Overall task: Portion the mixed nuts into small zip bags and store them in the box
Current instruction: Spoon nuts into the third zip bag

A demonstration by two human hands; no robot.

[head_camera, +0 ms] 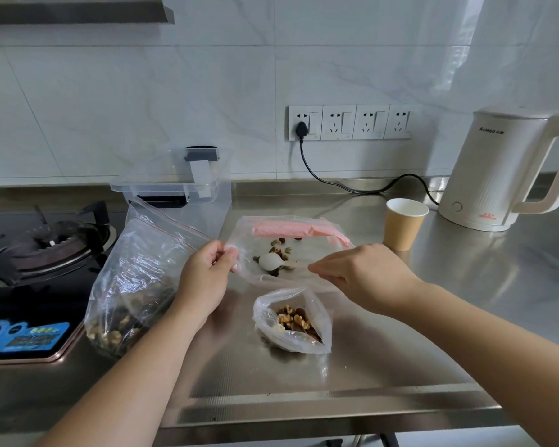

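While both hands pinch the mouth of a small zip bag (281,253), the left hand (207,272) grips its left edge and the right hand (365,275) grips its near right edge, holding it open above the surface (336,375). Inside this bag lie a few nuts and a white spoon (271,262); filling appears barely started. A second small bag (292,321), holding walnuts, stands unsealed just in front. The large supply bag (133,285) at left still holds many nuts. The clear box (175,185) behind appears to hold no bags yet, so sealing and storing remain. The kettle (501,169) carries a brand mark too blurred to read reliably; a paper cup (404,227) stands beside it
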